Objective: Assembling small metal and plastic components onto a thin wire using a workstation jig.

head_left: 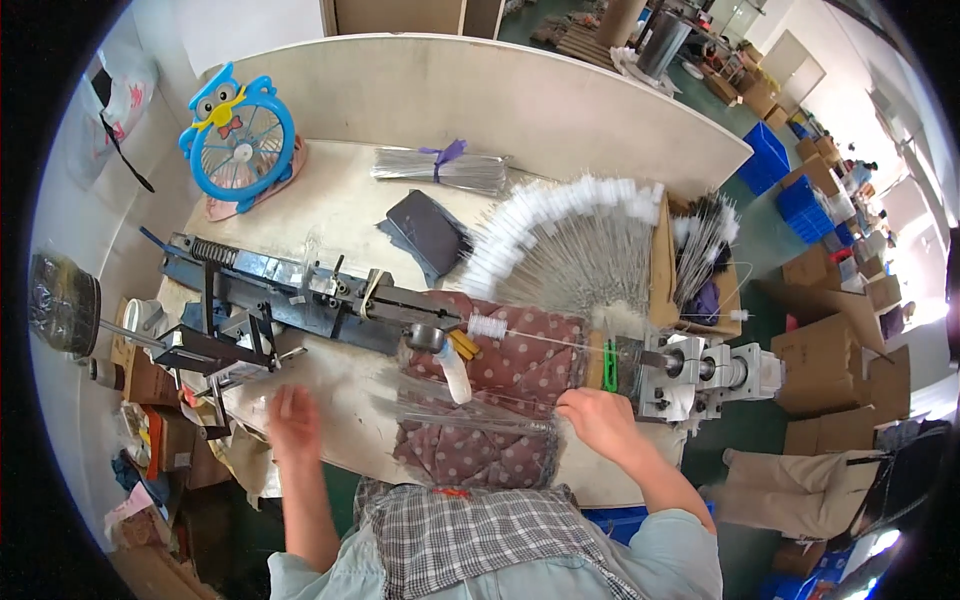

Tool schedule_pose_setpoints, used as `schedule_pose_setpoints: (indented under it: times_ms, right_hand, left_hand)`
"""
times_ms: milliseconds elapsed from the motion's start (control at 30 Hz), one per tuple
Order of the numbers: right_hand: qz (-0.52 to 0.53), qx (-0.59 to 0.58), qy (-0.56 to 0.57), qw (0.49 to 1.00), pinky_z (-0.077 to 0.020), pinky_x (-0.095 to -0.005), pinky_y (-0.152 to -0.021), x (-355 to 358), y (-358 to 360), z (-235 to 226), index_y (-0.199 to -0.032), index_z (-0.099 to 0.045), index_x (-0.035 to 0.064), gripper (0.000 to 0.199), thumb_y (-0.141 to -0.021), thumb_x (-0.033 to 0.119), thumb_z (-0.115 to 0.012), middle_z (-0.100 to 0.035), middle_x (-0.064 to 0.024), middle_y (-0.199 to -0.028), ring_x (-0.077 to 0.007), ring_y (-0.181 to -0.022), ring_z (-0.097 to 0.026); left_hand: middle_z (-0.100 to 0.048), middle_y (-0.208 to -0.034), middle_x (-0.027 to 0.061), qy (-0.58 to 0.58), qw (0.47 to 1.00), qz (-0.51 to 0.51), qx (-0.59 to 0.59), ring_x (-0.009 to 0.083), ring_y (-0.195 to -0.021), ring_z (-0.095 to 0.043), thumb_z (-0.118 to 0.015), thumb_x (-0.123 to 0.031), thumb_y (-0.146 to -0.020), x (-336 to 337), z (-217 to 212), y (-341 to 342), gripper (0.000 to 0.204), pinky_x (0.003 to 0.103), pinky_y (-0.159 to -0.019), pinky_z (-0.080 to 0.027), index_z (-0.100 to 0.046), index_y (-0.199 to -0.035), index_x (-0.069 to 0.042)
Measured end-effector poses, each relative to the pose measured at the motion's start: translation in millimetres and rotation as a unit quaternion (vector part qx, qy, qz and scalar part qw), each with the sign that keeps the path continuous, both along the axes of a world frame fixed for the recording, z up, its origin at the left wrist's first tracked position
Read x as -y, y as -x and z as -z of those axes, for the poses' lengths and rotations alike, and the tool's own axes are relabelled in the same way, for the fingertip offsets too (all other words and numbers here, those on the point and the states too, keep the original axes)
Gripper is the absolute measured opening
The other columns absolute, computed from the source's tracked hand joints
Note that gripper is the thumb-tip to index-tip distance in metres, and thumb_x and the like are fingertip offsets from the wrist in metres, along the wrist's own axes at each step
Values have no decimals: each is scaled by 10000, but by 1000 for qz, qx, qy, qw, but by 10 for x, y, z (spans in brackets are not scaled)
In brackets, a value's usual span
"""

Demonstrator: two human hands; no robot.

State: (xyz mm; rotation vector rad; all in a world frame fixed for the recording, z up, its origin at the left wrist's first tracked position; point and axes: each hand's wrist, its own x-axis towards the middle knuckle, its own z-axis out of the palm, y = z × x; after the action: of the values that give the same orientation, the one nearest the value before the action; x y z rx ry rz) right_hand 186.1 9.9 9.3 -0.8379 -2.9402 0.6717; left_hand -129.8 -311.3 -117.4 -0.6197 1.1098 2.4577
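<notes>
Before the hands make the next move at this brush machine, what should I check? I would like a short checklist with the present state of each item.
1. Right hand placed at the clear wire bundle: ok, it rests at the bundle's right end.
2. Left hand steady: cannot tell, it is blurred over the table.
3. Wire loaded in the machine: ok, a thin wire with a white brush tuft runs toward the metal chuck.
4. Hands away from the chuck: not ok, the right one is close beside it.
5. Finished brushes out of the way: ok, fanned out behind the machine.
</notes>
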Motion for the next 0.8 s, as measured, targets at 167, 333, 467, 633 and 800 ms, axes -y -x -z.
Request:
schedule_pose_setpoints:
  times_ms: [167, 333, 467, 633, 800]
  right_hand:
    - [-13, 10, 13, 1000, -502, -404, -644, 13, -48, 125, -924, -650, 104, 137, -819, 172, -597, -610, -84, -829, -299, -777, -619]
    - [-16, -29, 5, 999, -507, -425, -664, 81, 2, 149, -978, -622, 53, 181, -814, 53, -547, -587, -132, -863, -330, -790, -610]
    - [-2, -14, -23, 1000, -514, -425, -643, 87, 23, 104, -975, -612, 37, 192, -797, 37, -543, -588, -147, -852, -335, -785, -611]
    - [-50, 53, -49, 996, -521, -391, -619, 156, 152, -160, -817, -513, 6, 79, -742, 9, -538, -532, -162, -825, -322, -756, -611]
    - [-46, 38, -114, 992, -522, -380, -589, 173, 159, -280, -801, -520, 11, 79, -729, 30, -547, -529, -158, -818, -310, -729, -606]
  left_hand:
    - [-542, -1183, 106, -23, 939, 337, -60, 218, -1025, -556, -556, -241, -872, -1258, -747, -915, 431, 355, -902, -443, -448, -1240, -43]
    - [-536, -800, 40, 62, 927, 368, 40, 168, -686, -538, -532, -184, -869, -1976, -1440, -1438, 190, 314, -698, -486, -475, -986, -46]
    - [-459, -575, -5, -296, 866, 346, 205, 140, -458, -435, -494, -374, -903, -1734, -2142, -875, 313, 298, -549, -442, -534, -872, -65]
    - [-544, -640, 26, -59, 940, 329, 67, 139, -475, -465, -427, -446, -921, -1387, -1771, -1043, 422, 287, -562, -448, -563, -921, -46]
    - [-622, -774, 88, -35, 737, 635, -231, 203, -660, -601, -527, -178, -898, -1671, -1779, -1248, 184, 367, -618, -485, -584, -996, -33]
